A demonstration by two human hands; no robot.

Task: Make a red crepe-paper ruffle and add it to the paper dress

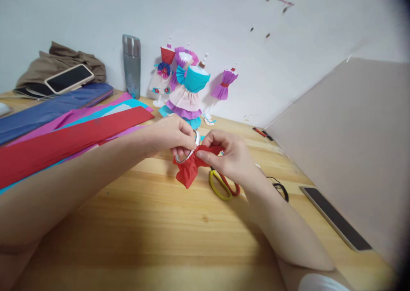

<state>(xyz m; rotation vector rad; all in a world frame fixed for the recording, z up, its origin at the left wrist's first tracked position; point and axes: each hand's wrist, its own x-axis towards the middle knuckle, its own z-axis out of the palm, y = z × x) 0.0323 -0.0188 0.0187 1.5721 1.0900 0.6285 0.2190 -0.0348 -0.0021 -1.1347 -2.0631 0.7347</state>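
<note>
Over the middle of the wooden table, my left hand (177,135) and my right hand (226,150) meet at a piece of gathered red crepe paper (187,170). My left fingers pinch its upper edge, beside a white ring-shaped item (180,158) that looks like a tape roll. My right thumb and fingers are closed on the paper's right part. The red paper hangs below both hands. Scissors with yellow and red handles (221,186) lie on the table just under my right hand, their blades hidden.
Folded crepe paper strips (77,137) cover the left side. Behind stand small paper-dressed mannequins (197,79) and a grey bottle (131,66). A phone (69,78) rests by brown cloth. At right lie a black cord (281,190) and a dark flat device (336,217).
</note>
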